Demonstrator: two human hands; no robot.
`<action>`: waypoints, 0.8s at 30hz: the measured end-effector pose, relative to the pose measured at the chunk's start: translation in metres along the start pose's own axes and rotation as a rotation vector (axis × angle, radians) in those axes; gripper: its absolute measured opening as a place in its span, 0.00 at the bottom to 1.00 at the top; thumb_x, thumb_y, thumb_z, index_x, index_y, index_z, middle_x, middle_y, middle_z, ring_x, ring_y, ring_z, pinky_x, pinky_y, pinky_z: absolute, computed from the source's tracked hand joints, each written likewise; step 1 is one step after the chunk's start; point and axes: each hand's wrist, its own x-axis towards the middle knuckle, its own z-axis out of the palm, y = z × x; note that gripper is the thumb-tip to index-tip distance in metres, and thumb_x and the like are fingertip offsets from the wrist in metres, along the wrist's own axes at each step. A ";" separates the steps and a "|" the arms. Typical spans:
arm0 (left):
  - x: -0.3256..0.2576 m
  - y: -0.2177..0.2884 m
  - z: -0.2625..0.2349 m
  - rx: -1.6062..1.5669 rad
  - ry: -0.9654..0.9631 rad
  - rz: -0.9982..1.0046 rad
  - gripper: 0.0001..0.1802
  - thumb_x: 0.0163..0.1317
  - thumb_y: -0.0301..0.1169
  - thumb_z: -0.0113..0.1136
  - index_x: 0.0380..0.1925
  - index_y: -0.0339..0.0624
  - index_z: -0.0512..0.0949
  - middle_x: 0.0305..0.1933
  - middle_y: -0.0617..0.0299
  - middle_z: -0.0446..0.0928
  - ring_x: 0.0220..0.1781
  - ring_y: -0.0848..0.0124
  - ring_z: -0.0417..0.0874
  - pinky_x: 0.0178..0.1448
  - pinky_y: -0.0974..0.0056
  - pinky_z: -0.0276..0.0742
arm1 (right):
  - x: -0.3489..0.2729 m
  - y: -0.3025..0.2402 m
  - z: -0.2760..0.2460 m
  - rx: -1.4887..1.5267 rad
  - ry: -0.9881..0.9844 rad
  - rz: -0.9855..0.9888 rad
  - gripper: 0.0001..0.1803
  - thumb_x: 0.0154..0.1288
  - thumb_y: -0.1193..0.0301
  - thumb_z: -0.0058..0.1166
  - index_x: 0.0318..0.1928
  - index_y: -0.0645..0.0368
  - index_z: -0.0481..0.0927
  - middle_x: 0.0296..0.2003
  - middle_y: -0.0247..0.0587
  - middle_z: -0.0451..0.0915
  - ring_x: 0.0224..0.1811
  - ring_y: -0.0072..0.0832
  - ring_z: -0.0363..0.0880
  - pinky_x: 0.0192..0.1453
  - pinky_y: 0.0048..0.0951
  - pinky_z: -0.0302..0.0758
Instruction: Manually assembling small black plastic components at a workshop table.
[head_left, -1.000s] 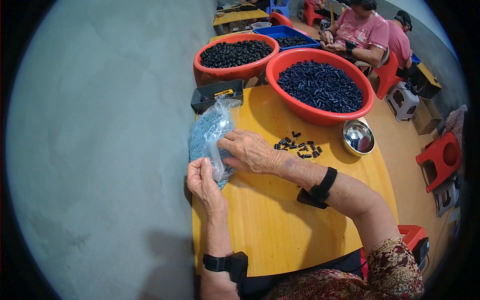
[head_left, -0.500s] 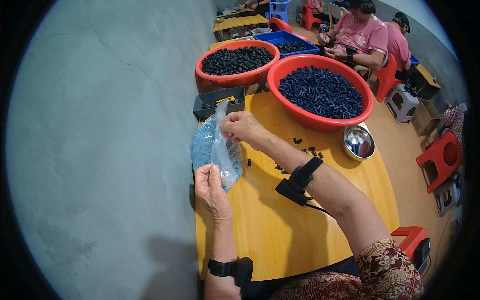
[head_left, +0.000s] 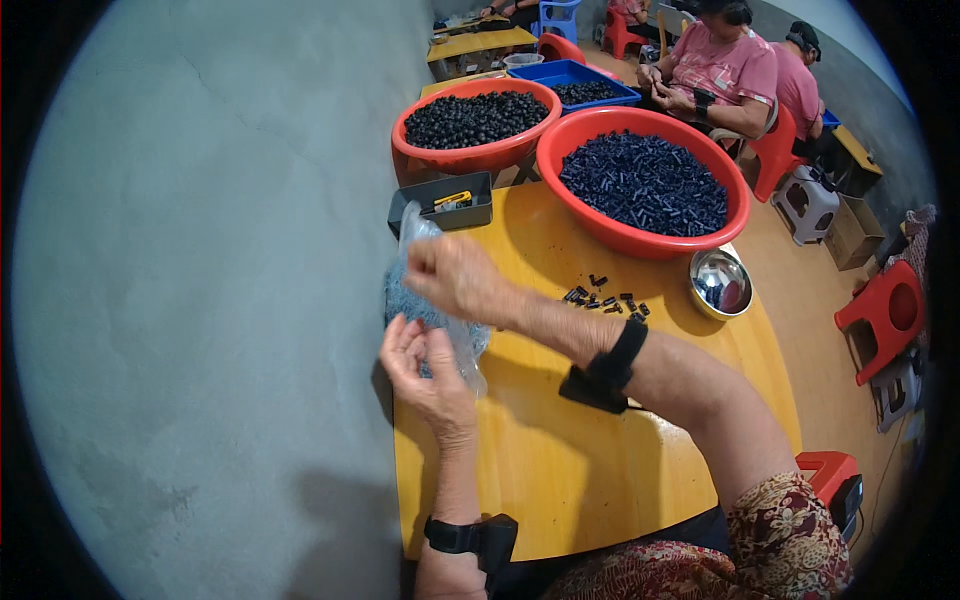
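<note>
1. Yellow round table (head_left: 600,480) pushed up against a grey concrete wall (head_left: 200,300); other people sit working at more tables in the far background.
2. I see both hands on a clear plastic bag (head_left: 440,325) of small bluish pieces at the wall-side edge of the table. The two hands are close but apart, one above the other along the bag.
3. Right hand (head_left: 455,278) is pinched closed on the bag's upper part, near its neck, which pokes up beyond the knuckles.
4. Left hand (head_left: 425,365) cups the bag's lower end from underneath, fingers curled against it.
5. Key relation: the bag's long axis runs from my left hand away to my right hand, roughly upright and a bit tilted. Both hands touch it, so neither is nearer.
6. Bag looks crinkly, see-through, about half full, bottom bulging. Mouth open or closed: cannot tell.
7. Right of the right hand: scattered small black parts (head_left: 605,298), then a steel bowl (head_left: 720,283).
8. Beyond the hands: dark grey tray (head_left: 440,203) and two red basins (head_left: 645,180) of dark pieces.
</note>
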 end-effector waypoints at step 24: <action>0.040 -0.019 -0.011 0.097 -0.061 -0.380 0.14 0.63 0.30 0.61 0.42 0.29 0.77 0.32 0.55 0.81 0.33 0.71 0.80 0.40 0.67 0.76 | -0.066 0.002 -0.011 -0.347 -0.328 -0.803 0.09 0.53 0.68 0.54 0.31 0.59 0.71 0.30 0.39 0.73 0.35 0.32 0.76 0.37 0.32 0.76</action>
